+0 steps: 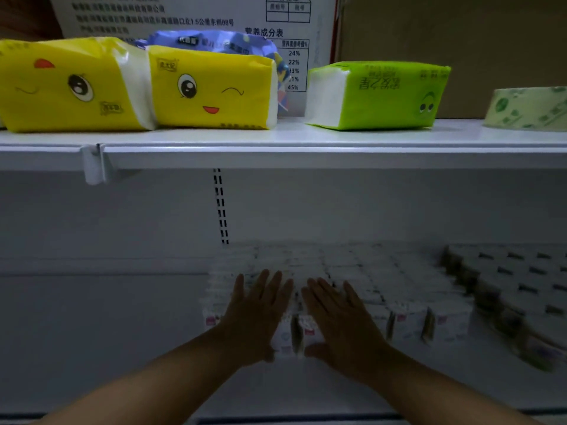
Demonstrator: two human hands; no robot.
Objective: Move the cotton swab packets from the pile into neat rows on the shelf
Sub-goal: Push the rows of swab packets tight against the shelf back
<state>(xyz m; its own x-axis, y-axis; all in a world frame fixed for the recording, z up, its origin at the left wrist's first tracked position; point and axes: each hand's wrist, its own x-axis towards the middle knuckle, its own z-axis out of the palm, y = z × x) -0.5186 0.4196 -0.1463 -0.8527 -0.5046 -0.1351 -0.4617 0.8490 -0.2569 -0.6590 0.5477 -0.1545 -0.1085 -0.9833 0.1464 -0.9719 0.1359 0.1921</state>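
Observation:
White cotton swab packets point(362, 280) stand in rows on the dim lower shelf point(101, 332), filling its middle and right. My left hand point(260, 308) lies flat with straight fingers on top of the left rows. Close beside it, my right hand point(340, 314) lies flat too, fingers straight, on the neighbouring rows. Between the two hands the front ends of two packets point(294, 335) show, with pink labels. Neither hand holds a packet. The picture is dark and blurred, so single packets are hard to tell apart.
The upper shelf point(291, 154) carries two yellow tissue packs point(211, 87), a green tissue pack point(380, 96) and a pale green roll point(530, 108). More white packets with dark marks point(515, 280) fill the lower shelf's right end. A slotted upright point(221, 207) runs down the back wall.

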